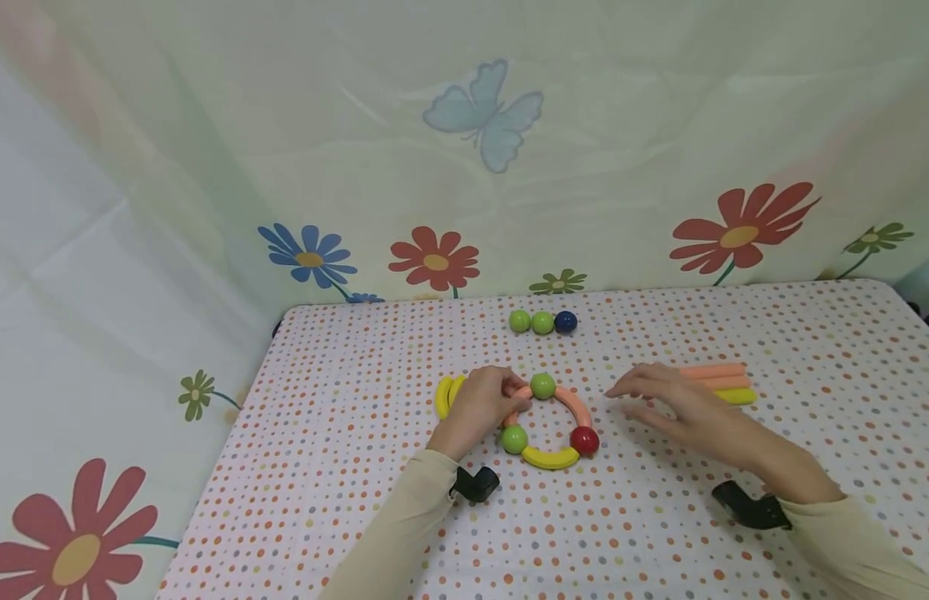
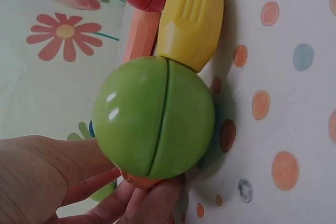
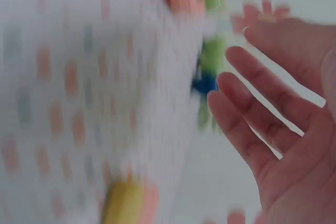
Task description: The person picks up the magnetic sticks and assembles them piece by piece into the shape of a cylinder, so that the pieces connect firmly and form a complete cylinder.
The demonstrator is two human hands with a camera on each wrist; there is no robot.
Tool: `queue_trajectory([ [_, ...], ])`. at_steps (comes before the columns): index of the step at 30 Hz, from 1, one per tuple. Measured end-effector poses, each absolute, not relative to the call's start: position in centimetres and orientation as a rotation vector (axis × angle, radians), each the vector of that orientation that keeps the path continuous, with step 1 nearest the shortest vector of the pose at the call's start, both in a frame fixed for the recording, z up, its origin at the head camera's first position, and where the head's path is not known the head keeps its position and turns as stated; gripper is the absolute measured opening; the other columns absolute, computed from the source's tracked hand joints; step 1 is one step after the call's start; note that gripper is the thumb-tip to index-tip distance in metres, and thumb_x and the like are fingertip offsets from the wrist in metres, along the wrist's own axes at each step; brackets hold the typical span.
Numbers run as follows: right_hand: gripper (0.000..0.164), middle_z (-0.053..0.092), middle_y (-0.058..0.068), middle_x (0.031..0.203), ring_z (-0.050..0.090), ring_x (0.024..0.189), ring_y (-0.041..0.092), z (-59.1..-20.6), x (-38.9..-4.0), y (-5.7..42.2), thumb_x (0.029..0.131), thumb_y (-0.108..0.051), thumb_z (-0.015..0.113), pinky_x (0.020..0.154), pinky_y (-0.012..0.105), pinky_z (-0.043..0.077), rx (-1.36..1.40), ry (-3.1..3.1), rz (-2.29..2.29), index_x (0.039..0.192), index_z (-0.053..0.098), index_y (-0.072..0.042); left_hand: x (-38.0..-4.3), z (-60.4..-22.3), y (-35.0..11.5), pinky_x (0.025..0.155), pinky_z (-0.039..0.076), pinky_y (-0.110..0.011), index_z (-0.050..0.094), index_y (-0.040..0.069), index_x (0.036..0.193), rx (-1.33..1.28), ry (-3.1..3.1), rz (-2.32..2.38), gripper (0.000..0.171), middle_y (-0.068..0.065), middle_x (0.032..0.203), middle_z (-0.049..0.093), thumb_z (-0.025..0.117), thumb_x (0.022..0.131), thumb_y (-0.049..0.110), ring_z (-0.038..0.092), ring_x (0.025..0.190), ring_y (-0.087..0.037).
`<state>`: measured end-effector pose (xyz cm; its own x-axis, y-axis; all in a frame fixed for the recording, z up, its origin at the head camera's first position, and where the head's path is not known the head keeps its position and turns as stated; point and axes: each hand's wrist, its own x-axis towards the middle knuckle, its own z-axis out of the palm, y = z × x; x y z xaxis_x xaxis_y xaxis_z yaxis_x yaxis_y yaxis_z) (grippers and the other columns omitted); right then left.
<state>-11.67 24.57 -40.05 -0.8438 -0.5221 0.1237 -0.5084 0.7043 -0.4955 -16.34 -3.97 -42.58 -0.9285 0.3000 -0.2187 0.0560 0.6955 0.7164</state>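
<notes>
A ring of curved sticks and balls lies on the dotted table. It joins a green ball at the top, another green ball at lower left, a red ball, a yellow curved stick and salmon curved sticks. My left hand pinches the left salmon curved stick, mostly hidden by the fingers, beside the lower green ball. To the right of the ring, my right hand hovers above the table with fingers extended, holding nothing.
Two green balls and a dark blue ball stand in a row at the back. Yellow curved sticks lie left of the ring, partly behind my left hand. Salmon straight sticks and a yellow stick lie beyond my right hand.
</notes>
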Motion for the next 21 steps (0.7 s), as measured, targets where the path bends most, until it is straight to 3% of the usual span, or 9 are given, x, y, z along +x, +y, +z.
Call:
queue_trajectory([
  [5, 0.03, 0.069, 0.005, 0.106, 0.066, 0.098, 0.029, -39.4, -13.6, 29.0, 0.08, 0.001, 0.088, 0.078, 0.051, 0.06, -0.865, 3.058, -0.616, 0.106, 0.076, -0.009, -16.4, -42.6, -3.8, 0.057, 0.042, -0.017, 0.077, 0.006, 0.114, 0.265, 2.6, 1.067, 0.022, 0.006, 0.081, 0.066, 0.08, 0.094, 0.014, 0.053, 0.056, -0.005],
  [10, 0.037, 0.069, 0.013, 0.105, 0.065, 0.103, 0.042, -39.7, -15.4, 31.6, 0.069, 0.005, 0.093, 0.082, 0.06, 0.057, -0.816, 3.048, -0.396, 0.101, 0.077, -0.005, -16.3, -42.6, -3.9, 0.058, 0.043, -0.017, 0.077, 0.007, 0.113, 0.24, 2.598, 1.069, 0.02, 0.006, 0.079, 0.065, 0.08, 0.095, 0.015, 0.056, 0.058, -0.005],
  [15, 0.034, 0.068, 0.017, 0.102, 0.065, 0.098, 0.044, -40.7, -16.8, 32.3, 0.07, 0.006, 0.092, 0.082, 0.061, 0.057, -0.744, 3.0, -0.354, 0.099, 0.076, -0.001, -16.4, -42.6, -4.0, 0.06, 0.044, -0.017, 0.077, 0.006, 0.114, 0.265, 2.608, 1.059, 0.022, 0.005, 0.082, 0.066, 0.08, 0.095, 0.015, 0.055, 0.061, -0.005],
  [21, 0.023, 0.067, 0.006, 0.089, 0.066, 0.084, 0.031, -41.6, -18.0, 32.6, 0.078, 0.005, 0.087, 0.078, 0.053, 0.059, -0.677, 2.957, -0.492, 0.098, 0.076, 0.003, -16.5, -42.7, -3.9, 0.058, 0.042, -0.017, 0.077, 0.006, 0.113, 0.28, 2.619, 1.052, 0.021, 0.005, 0.081, 0.065, 0.08, 0.095, 0.015, 0.052, 0.059, -0.005],
])
